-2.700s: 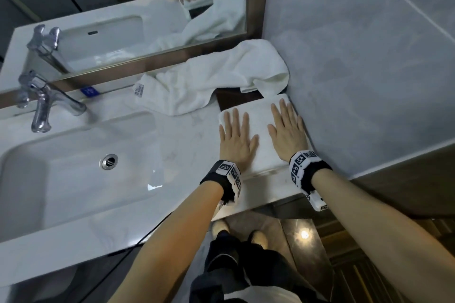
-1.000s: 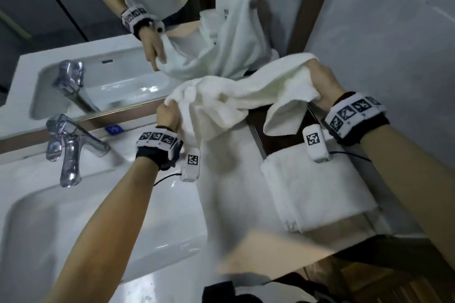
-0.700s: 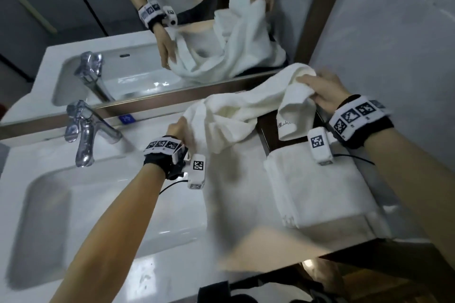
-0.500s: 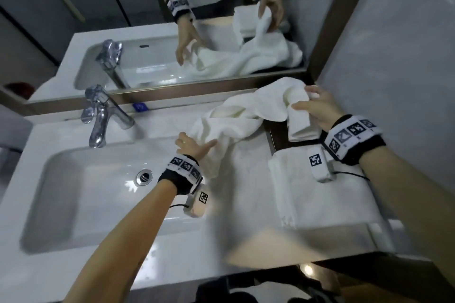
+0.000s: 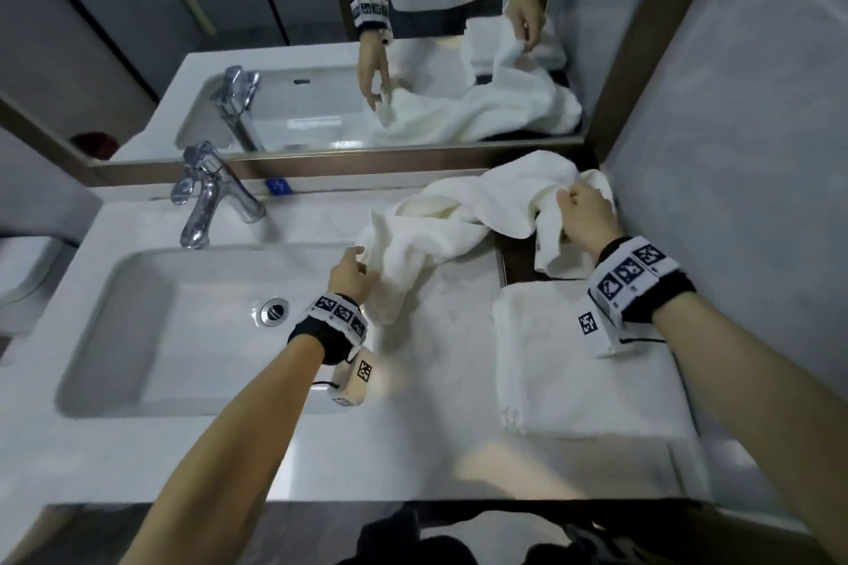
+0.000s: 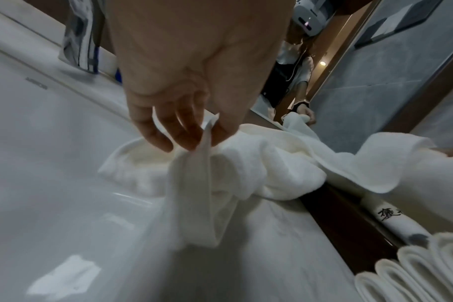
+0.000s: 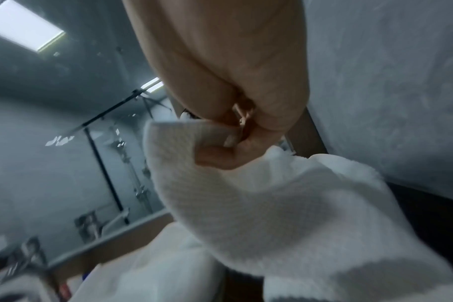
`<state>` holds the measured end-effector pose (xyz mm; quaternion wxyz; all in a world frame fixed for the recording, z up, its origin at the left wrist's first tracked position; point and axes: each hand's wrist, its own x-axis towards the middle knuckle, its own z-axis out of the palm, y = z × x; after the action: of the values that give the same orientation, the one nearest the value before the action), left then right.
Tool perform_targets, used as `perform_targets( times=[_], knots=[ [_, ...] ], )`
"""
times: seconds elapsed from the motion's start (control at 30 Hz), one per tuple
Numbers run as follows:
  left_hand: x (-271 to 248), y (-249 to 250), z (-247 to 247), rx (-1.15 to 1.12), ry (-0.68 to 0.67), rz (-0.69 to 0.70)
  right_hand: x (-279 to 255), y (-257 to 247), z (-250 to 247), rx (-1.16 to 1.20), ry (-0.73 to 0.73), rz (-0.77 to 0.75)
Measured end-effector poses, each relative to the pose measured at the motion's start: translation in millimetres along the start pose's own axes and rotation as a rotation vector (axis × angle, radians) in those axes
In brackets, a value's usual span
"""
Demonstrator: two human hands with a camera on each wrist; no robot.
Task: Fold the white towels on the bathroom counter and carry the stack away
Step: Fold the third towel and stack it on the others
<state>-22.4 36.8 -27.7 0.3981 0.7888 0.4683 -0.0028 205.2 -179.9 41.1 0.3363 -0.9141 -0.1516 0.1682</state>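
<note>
A crumpled white towel (image 5: 463, 216) sprawls across the back of the white counter (image 5: 413, 436), from beside the sink to the right wall. My left hand (image 5: 353, 271) pinches one of its corners (image 6: 207, 130) at the basin's right edge. My right hand (image 5: 580, 216) pinches another corner (image 7: 207, 132) near the wall, lifted a little off the counter. A folded white towel (image 5: 583, 372) lies flat at the counter's right end, below my right wrist. Its stacked folded edges (image 6: 427, 269) show in the left wrist view.
A white sink basin (image 5: 183, 326) with a chrome faucet (image 5: 206, 197) fills the counter's left half. A mirror (image 5: 321, 37) runs along the back and reflects both hands and the towel. A grey tiled wall (image 5: 734, 151) closes the right side. A dark strip (image 5: 516, 257) separates the towels.
Both hands pressed flat on the folded towel, then picked up the crumpled one and held it high. Since then they have lowered it, and my left hand regripped a corner near the basin.
</note>
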Motion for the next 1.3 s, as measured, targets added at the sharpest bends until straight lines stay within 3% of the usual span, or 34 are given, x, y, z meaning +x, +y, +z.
perform_targets(
  times=[0.13,0.2,0.27,0.37,0.5,0.57,0.67,0.73,0.83,0.97,1.1,1.3],
  knots=[
    [-3.2,7.5,-7.9,0.027,-0.064,0.306,21.6,-6.6,-23.9,0.296,0.12,0.105],
    [-5.9,5.6,-11.8,-0.01,-0.206,0.391,31.8,-9.6,-36.5,0.523,0.202,0.161],
    [-8.4,1.6,-14.4,0.104,-0.373,0.421,37.5,-11.5,-45.5,0.675,0.237,0.189],
    [-8.5,-3.3,-14.3,0.078,-0.317,0.312,40.3,-14.1,-46.6,0.715,0.158,0.18],
    [-0.7,-7.4,-14.5,-0.186,0.009,-0.059,41.1,-7.7,-33.4,0.659,0.138,0.134],
    [0.5,-13.7,-14.3,-0.161,0.054,-0.268,41.0,-3.5,-28.7,0.605,0.179,0.092],
    [-3.8,-29.1,-15.5,-0.052,-0.155,-0.547,42.1,0.3,-28.0,0.544,0.227,0.075],
    [-10.3,-36.6,-14.8,-0.287,-0.315,-0.662,42.2,-0.8,-29.1,0.531,0.225,0.09],
    [-12.2,-46.0,-12.7,-0.454,-0.397,-0.634,40.1,-5.5,-28.1,0.445,0.153,0.078],
    [-1.5,-50.5,-18.7,-0.605,-0.272,-0.633,31.9,-20.0,-24.6,0.348,0.09,0.012],
    [2.6,-64.0,-19.1,-0.651,-0.178,-0.689,27.1,-33.9,-14.9,0.313,-0.022,-0.167],
    [11.7,-61.2,-1.8,-0.449,-0.246,-0.511,12.6,-52.9,-13.7,0.338,-0.325,-0.211]
  ],
)
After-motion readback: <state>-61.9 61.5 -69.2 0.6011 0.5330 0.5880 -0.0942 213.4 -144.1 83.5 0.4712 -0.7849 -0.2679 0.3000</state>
